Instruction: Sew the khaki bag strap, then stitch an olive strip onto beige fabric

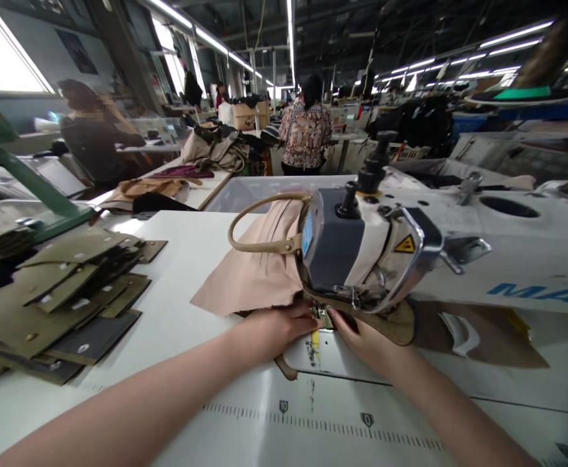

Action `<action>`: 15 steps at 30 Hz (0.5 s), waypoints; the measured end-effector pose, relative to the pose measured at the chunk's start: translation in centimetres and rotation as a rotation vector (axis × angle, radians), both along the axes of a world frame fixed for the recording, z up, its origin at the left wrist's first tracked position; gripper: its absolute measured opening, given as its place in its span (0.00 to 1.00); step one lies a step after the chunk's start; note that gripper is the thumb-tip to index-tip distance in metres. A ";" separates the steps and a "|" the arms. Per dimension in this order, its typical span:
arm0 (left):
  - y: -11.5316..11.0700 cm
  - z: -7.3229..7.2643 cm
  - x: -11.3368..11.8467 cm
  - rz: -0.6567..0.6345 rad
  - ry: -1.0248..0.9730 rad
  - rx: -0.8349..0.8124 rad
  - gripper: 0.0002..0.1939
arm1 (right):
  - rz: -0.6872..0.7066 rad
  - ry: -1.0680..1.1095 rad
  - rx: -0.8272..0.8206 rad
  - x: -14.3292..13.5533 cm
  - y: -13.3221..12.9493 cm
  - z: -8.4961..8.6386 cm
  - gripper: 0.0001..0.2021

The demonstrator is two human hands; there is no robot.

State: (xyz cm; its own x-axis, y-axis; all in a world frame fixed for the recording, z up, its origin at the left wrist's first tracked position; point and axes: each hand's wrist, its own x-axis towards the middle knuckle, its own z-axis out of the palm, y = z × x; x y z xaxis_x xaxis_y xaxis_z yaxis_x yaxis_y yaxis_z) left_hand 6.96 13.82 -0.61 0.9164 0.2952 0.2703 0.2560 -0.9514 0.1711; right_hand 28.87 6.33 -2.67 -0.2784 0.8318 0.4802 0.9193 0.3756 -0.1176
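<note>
Head view, left hand (276,327) fingers flat on pink bag (254,272), right hand (366,340) pinching olive piece (395,324) under sewing machine (361,253).

Both forearms are bare, with no sleeves, watch or bracelet showing. The right hand (361,340) has dark polished nails; the left hand (276,327) wears no ring.
</note>
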 end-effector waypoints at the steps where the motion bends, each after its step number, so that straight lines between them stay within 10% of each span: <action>1: 0.0 -0.1 0.1 0.006 0.001 0.004 0.15 | -0.003 -0.010 0.010 0.0 0.0 -0.2 0.17; 15: 1.2 -0.7 1.4 0.131 -0.055 0.009 0.12 | -0.052 0.035 -0.010 1.8 2.9 -2.9 0.16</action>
State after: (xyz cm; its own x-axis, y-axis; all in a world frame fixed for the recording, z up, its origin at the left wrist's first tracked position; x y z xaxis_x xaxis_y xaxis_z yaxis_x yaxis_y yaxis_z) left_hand 8.35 15.01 -1.30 0.8540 0.4085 0.3222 0.3684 -0.9121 0.1800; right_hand 30.62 9.22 -5.54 -0.2181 0.8493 0.4808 0.9328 0.3262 -0.1532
